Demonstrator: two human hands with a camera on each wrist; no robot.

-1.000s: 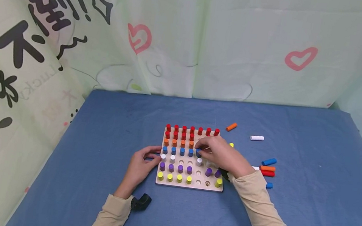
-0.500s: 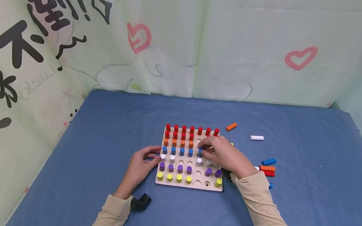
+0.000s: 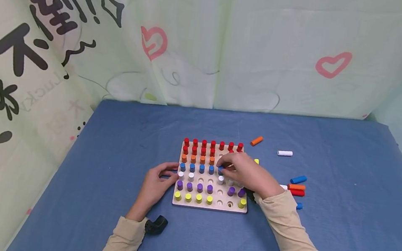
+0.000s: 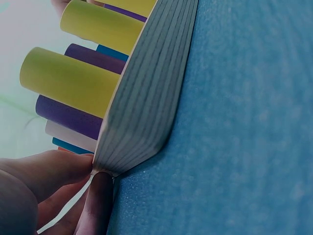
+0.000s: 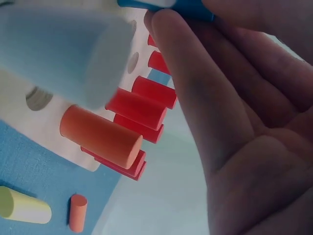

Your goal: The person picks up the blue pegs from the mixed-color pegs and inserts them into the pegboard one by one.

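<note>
A pale wooden pegboard (image 3: 190,203) stands on the blue cloth with rows of red, orange, blue, white, purple and yellow pegs. My right hand (image 3: 246,171) is over its right half. Between thumb and fingertips it pinches a blue peg (image 5: 190,8), at the fifth place of the blue row; whether its foot sits in the hole is hidden. At the board's left edge my left hand (image 3: 155,185) grips the wood between thumb and finger, beside a yellow peg (image 4: 68,81) at the near corner. Holes show in the white, purple and yellow rows.
Right of the board lie loose pegs: an orange peg (image 3: 256,141), a white peg (image 3: 284,153), a blue peg (image 3: 298,179), a red peg (image 3: 297,193) and others partly behind the right forearm. A printed curtain (image 3: 252,81) hangs behind the blue cloth (image 3: 127,133).
My right hand shifts slightly right, then back left, with the blue peg still between its fingers. The left hand and the board stay in place.
</note>
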